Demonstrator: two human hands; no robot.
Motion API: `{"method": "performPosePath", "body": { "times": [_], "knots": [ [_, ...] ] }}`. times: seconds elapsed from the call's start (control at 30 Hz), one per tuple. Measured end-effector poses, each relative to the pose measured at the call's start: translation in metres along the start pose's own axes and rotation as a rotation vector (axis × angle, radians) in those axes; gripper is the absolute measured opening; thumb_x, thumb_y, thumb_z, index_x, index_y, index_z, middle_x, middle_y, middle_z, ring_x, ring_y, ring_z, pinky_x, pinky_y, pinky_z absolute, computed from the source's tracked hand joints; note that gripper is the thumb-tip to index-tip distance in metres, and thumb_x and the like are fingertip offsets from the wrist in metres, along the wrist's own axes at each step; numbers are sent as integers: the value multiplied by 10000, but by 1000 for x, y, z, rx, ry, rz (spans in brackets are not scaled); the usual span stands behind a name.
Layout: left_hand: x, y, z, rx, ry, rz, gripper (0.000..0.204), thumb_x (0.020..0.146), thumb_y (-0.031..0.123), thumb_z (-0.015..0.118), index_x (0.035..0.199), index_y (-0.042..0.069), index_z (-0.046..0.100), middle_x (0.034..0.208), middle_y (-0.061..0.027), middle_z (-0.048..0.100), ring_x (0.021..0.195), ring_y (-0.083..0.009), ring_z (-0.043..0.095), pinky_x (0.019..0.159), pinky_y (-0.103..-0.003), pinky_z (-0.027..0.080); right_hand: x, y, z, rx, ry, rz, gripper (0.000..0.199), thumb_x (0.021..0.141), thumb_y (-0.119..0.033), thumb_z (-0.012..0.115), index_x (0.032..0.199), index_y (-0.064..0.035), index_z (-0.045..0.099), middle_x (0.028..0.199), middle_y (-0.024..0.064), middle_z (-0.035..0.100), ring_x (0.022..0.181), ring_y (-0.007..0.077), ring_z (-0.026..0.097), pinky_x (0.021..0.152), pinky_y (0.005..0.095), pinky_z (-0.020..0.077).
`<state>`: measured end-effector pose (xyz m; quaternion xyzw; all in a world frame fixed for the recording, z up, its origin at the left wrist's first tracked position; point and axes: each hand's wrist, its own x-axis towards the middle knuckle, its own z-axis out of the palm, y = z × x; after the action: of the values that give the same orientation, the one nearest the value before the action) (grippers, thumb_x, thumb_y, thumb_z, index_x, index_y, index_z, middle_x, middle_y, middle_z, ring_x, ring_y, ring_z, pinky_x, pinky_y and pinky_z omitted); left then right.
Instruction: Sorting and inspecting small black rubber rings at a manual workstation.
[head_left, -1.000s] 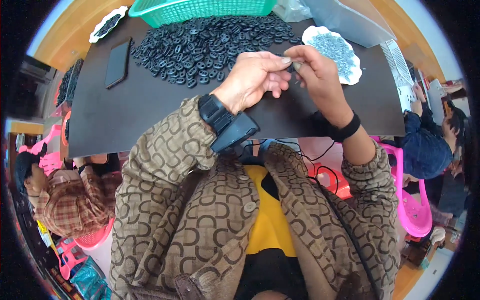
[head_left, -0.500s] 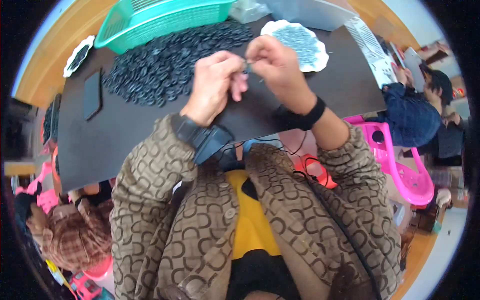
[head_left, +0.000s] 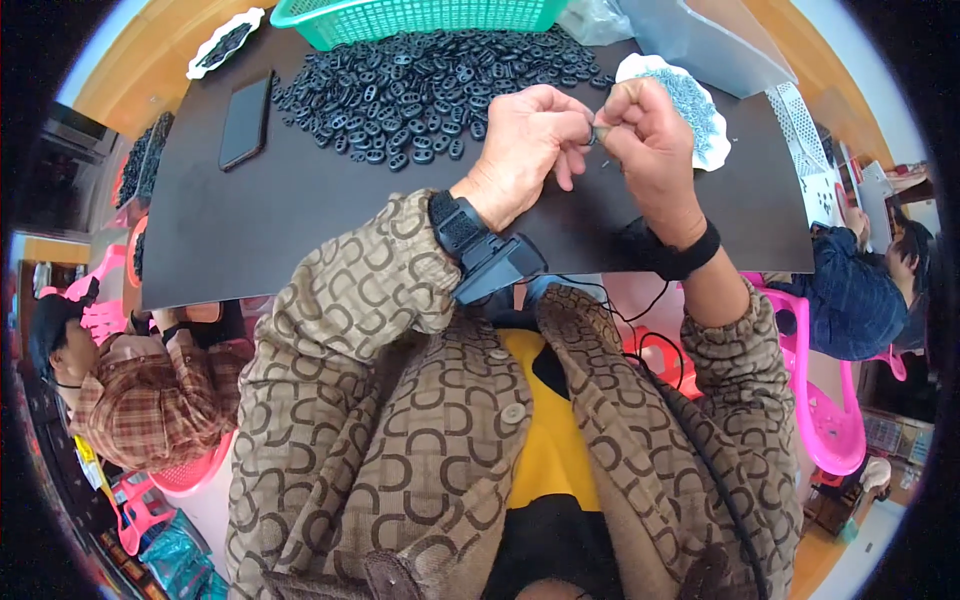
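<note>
The left hand (head_left: 525, 150) and right hand (head_left: 650, 145) pinched one tiny dark piece (head_left: 594, 135) between their fingertips above the black table (head_left: 300, 220), while a big pile of black rings (head_left: 430, 80) lay untouched.

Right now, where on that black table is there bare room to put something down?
The widest bare patch of the black tabletop lies between the flat black phone, the heap of small black oval rings and the left hand. A narrower strip runs right of the right hand. The far edge is crowded: rings, green mesh basket, white scalloped dish.
</note>
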<state>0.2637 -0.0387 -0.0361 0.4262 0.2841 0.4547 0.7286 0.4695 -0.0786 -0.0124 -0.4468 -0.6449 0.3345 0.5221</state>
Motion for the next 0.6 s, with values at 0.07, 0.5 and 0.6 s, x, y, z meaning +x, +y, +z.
{"method": "performPosePath", "body": {
  "times": [0.07,0.5,0.6],
  "knots": [
    [0,1,-3,-18,-9,-26,175,1071,25,803,1213,-77,793,998,-172,834,695,-233,810,520,-329,617,0,0,-8,12,-6,10,217,1042,106,717,1206,-26,662,1055,-30,698,939,39,650,803,232,538],
    [4,-1,-5,-128,-11,-104,220,1090,-17,816,1286,-107,775,1104,-207,854,843,-306,885,651,-360,695,-12,-19,-11,-596,-71,-311,316,1062,33,800,1370,-33,800,1046,56,798,856,118,720,753,288,579],
    [4,-1,-4,-93,-36,-87,207,1098,-15,795,1284,-103,771,1082,-214,857,851,-307,887,647,-367,693,-12,-13,-18,-615,-105,-340,320,1066,59,774,1372,-30,796,1050,91,819,863,172,771,771,316,609]
  ]
}}
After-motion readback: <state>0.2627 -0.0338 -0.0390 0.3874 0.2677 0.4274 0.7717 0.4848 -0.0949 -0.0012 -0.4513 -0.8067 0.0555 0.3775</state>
